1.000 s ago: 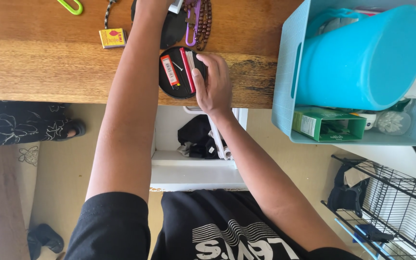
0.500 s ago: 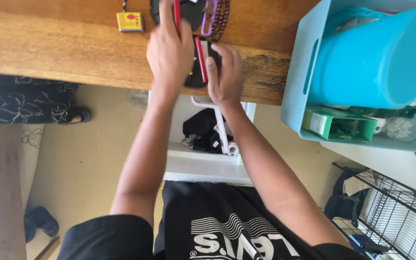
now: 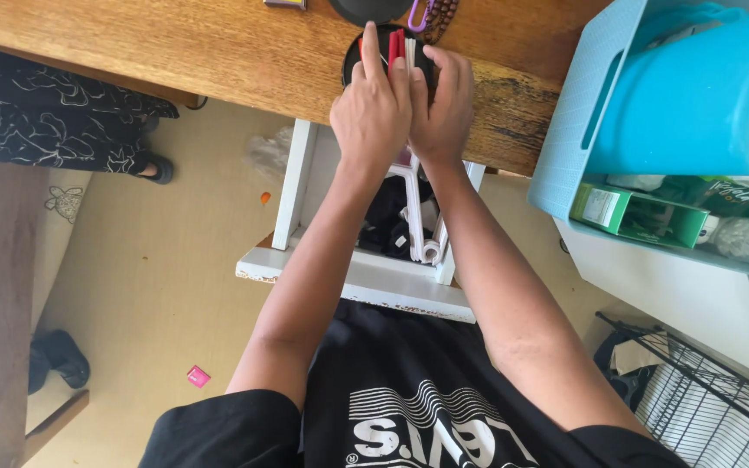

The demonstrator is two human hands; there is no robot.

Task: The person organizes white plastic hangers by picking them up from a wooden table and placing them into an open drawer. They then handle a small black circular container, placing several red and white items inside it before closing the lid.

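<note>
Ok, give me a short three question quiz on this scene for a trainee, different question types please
1. True or false: both hands rest on the round black case holding red and white cards on the wooden table.
2. Which side of the picture holds the light blue plastic basket: A left, B right?
3. What colour is the small box inside that basket?

Key: 1 true; 2 B; 3 green. The left hand and right hand sit side by side.

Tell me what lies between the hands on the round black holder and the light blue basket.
In the head view, only bare wooden tabletop separates the hands from the light blue basket.
</note>
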